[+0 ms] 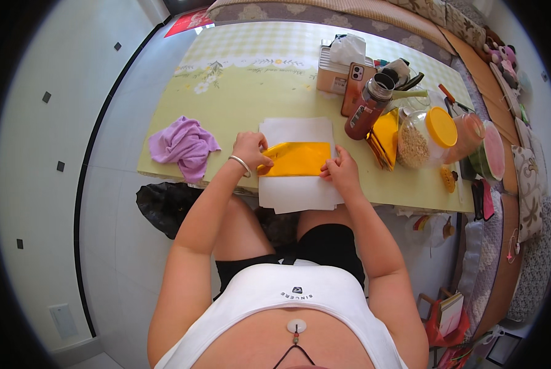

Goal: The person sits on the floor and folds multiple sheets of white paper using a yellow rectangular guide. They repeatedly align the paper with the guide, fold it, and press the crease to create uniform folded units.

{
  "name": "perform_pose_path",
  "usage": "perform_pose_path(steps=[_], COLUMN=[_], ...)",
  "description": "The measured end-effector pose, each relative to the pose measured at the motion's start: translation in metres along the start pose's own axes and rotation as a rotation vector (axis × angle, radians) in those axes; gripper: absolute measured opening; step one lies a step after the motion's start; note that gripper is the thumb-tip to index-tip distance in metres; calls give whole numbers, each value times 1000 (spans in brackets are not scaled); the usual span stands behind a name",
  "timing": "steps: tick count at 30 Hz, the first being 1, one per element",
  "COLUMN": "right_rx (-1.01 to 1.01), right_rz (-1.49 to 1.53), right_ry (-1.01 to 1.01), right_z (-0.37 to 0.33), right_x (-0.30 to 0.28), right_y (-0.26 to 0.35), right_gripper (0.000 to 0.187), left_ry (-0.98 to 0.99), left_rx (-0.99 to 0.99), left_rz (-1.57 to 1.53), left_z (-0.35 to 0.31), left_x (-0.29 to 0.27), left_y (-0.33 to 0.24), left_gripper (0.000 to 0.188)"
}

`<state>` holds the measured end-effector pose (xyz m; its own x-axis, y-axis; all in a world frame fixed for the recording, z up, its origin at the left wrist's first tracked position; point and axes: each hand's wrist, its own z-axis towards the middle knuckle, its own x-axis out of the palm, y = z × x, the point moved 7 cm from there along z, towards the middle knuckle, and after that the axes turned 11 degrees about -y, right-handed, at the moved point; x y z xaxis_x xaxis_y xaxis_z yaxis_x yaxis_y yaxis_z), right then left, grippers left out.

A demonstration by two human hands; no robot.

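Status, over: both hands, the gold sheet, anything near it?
Left hand at left end of gold sheet, right hand at its right. Sheet lying across white papers. Purple cloth off left, dark red flask off right; neither touching it.

You wear a white sleeveless top point(251, 295), its neckline cut low and rounded. A small dark emblem point(297, 290) sits at its upper front, with dark lettering curved beneath. Your shorts point(332, 246) are black, ending above the knee. A plain, narrow, silvery bangle point(241, 163) encircles your left wrist point(243, 157). At your chest hangs a round whitish pendant point(296, 326), on a thin dark cord point(283, 357) threaded with small coloured beads point(296, 337).
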<state>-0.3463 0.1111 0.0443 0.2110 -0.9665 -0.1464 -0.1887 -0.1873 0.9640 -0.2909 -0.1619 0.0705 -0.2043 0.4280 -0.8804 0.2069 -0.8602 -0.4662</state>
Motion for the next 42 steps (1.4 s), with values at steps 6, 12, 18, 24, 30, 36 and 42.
perform_pose_path(steps=[6, 12, 18, 24, 30, 36, 42], right_rx=[69, 102, 66, 83, 33, -181, -317], right_rz=[103, 178, 236, 276, 159, -201, -549], right_ry=[8, 30, -11, -23, -70, -148, -140], right_z=[6, 4, -2, -1, -4, -8, -23], right_x=[-3, -4, -3, -6, -7, -12, -16], right_y=[-7, -8, 2, -3, 3, 7, 23], right_gripper=[55, 42, 25, 18, 18, 20, 22], left_ry=[-187, -272, -171, -194, -189, -305, -310], left_rx=[-87, -311, -462, -576, -516, -256, -181], left_rz=[-347, -700, -1293, -1264, -1141, -585, -486], left_z=[-15, -50, -61, -69, -73, -72, -76], left_x=[-5, -7, 19, 15, 17, 10, 2], left_y=[7, 3, 19, 22, 27, 29, 16], left_gripper=[23, 17, 6, 5, 13, 20, 16])
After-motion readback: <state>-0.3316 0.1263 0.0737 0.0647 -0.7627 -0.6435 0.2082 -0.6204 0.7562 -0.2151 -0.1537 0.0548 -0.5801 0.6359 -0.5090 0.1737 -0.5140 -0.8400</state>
